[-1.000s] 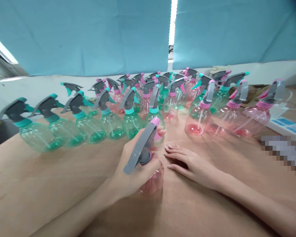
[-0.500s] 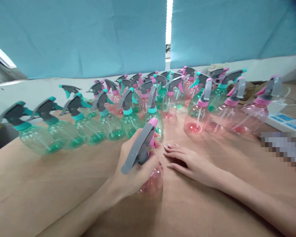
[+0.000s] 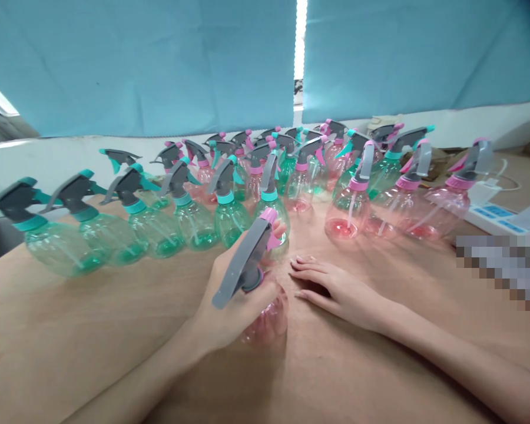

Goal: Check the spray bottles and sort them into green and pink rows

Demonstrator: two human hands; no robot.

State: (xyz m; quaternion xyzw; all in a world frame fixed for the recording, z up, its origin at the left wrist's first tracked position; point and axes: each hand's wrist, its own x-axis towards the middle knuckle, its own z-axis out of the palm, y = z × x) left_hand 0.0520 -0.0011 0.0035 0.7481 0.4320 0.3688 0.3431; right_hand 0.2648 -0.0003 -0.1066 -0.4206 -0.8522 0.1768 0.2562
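My left hand [image 3: 234, 300] is wrapped around the neck of a clear pink spray bottle [image 3: 268, 321]. Its grey head with pink nozzle and trigger rises above my fist, the nozzle pointing away from me. The bottle looks nearly upright at the table's middle, its lower part partly behind my hand. Resting on the wood to the right, apart from the bottle, is my right hand [image 3: 335, 290], palm down with fingers stretched out. Just beyond the held bottle, a green spray bottle [image 3: 270, 206] ends a row of several green ones [image 3: 198, 227].
Three pink spray bottles [image 3: 347, 213] stand right of centre, each with some reddish liquid. Behind are more mixed pink and green bottles [image 3: 300, 188]. A white power strip [image 3: 497, 217] and a blurred-out patch [image 3: 503, 265] lie at the right. Blue curtains [image 3: 159, 65] hang behind the wooden table [image 3: 92, 330].
The whole view has shifted slightly, so things appear a little further left. My left fingers by the trigger have moved a little; the grip on the pink bottle stays. My right hand keeps its pose.
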